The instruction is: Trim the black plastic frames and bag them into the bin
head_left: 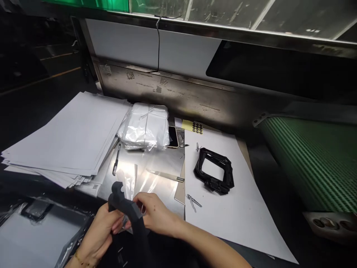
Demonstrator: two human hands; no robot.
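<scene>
Low in the head view, my left hand is closed around a black plastic part with an angular bar and a rounded, notched end. My right hand is closed on the other side of that part, its fingertips pinching at a clear plastic bag. The bag's film shows behind the part and between my hands; how far it covers the part is hidden. To the right, a stack of black plastic frames lies on a white sheet, with small nippers in front of it.
White paper is piled at left, beside bundled clear bags. A pen, phone and yellow label sheet lie around them. A bagged frame sits at lower left. A green conveyor belt runs along the right.
</scene>
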